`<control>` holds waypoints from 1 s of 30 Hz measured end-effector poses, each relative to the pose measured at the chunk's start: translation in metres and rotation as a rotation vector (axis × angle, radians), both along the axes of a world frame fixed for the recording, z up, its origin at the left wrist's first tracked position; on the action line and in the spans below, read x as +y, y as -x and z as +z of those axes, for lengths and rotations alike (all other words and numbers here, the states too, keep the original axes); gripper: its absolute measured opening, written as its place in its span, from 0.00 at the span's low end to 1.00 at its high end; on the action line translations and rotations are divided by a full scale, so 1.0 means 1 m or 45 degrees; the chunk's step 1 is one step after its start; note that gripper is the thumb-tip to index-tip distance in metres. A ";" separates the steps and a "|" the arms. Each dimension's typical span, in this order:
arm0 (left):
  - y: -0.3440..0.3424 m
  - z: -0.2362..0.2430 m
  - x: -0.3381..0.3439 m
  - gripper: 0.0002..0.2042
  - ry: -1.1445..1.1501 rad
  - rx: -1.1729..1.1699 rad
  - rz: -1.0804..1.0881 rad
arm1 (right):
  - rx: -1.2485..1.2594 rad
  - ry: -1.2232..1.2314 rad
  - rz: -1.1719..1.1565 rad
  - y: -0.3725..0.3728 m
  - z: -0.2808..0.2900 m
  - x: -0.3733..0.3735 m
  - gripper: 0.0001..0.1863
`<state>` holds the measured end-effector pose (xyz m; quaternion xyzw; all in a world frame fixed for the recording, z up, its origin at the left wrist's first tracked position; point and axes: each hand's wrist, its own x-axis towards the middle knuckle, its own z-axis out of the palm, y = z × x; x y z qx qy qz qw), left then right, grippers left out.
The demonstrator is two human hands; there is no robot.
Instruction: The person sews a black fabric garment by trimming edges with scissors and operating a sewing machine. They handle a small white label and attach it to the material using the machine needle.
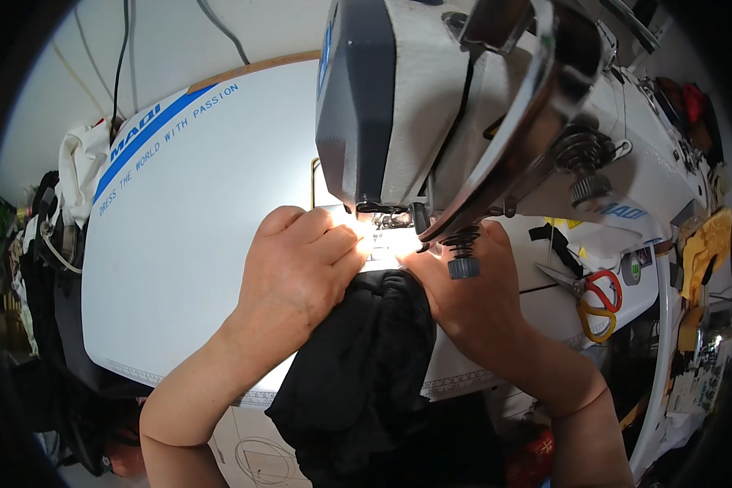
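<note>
The sewing machine looms closest, its head above the white tabletop. Black cloth runs lengthwise from the brightly lit needle area back toward the person, passing over the tabletop's near edge. Its far end lies between the left hand and right hand, neither clearly nearer. The left fingers curl; glare and the machine hide whether either grip pinches cloth.
</note>
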<state>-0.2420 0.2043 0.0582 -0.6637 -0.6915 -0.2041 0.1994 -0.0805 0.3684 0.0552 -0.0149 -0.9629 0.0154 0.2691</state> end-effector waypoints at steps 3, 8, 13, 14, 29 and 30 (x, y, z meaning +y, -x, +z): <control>-0.001 0.002 0.002 0.03 -0.009 0.004 0.020 | -0.008 -0.034 -0.001 -0.001 0.002 0.000 0.08; 0.001 -0.002 0.003 0.04 -0.021 -0.014 0.044 | 0.017 0.006 -0.007 -0.002 0.002 -0.001 0.09; 0.003 -0.004 0.006 0.05 -0.054 -0.028 0.070 | -0.165 0.127 -0.047 -0.004 0.004 -0.001 0.12; 0.004 -0.004 0.006 0.06 -0.044 -0.027 0.074 | -0.165 0.128 -0.048 -0.004 0.002 -0.001 0.12; 0.004 -0.005 0.008 0.07 -0.067 -0.203 0.088 | -0.063 0.032 -0.005 -0.002 0.001 0.004 0.07; 0.005 -0.005 0.008 0.07 -0.067 -0.199 0.087 | -0.086 0.009 -0.011 -0.002 0.001 0.004 0.06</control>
